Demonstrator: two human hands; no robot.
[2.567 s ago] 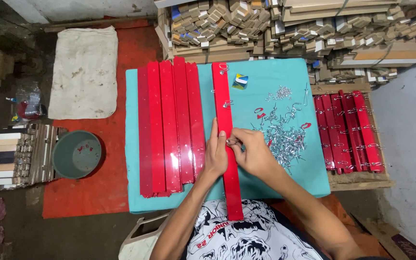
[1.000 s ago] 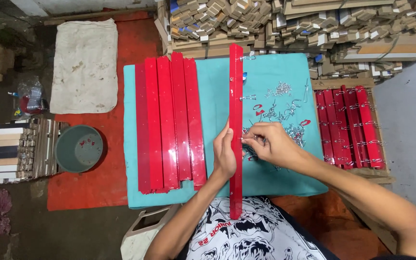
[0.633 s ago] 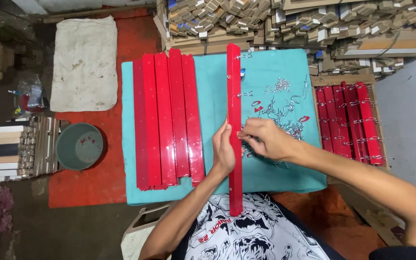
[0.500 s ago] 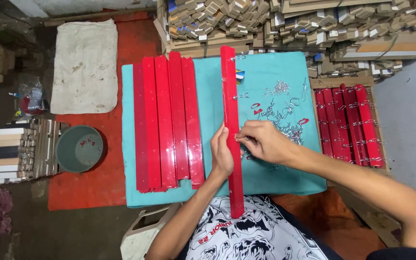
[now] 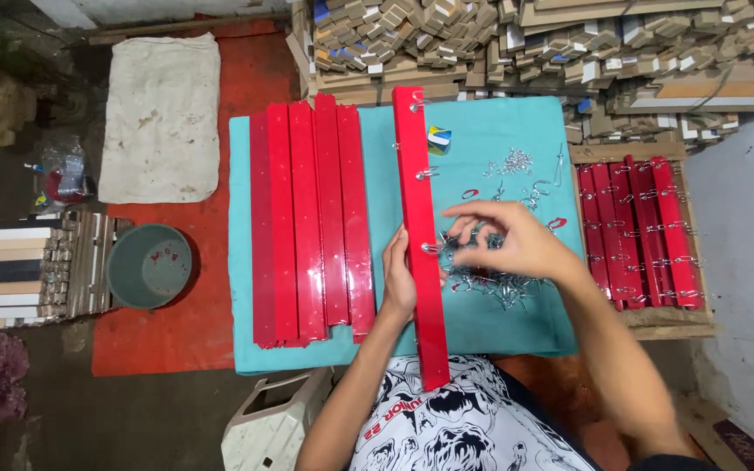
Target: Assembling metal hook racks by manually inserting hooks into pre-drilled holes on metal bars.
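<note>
A long red strip [image 5: 418, 201] with metal hooks along its right edge lies lengthwise on the teal cloth-covered table [image 5: 499, 144]. My left hand [image 5: 399, 275] presses against the strip's left side near its middle. My right hand [image 5: 503, 240] hovers just right of the strip over a scattered pile of small metal hooks [image 5: 490, 283], fingers bent and apart; whether they pinch a hook is not clear. A hook [image 5: 429, 249] sticks out of the strip beside my fingertips.
Several plain red strips [image 5: 311, 214] lie side by side on the table's left. Finished hooked strips [image 5: 639, 227] fill a wooden tray at right. Stacked wood pieces [image 5: 517, 39] line the back. A green bucket [image 5: 150, 266], a white cloth [image 5: 163, 113] and a white stool [image 5: 277, 427] sit around.
The strip has slid toward me by a hook spacing. My right hand has drawn back from the strip's edge to above the hook pile. My left hand stays on the strip.
</note>
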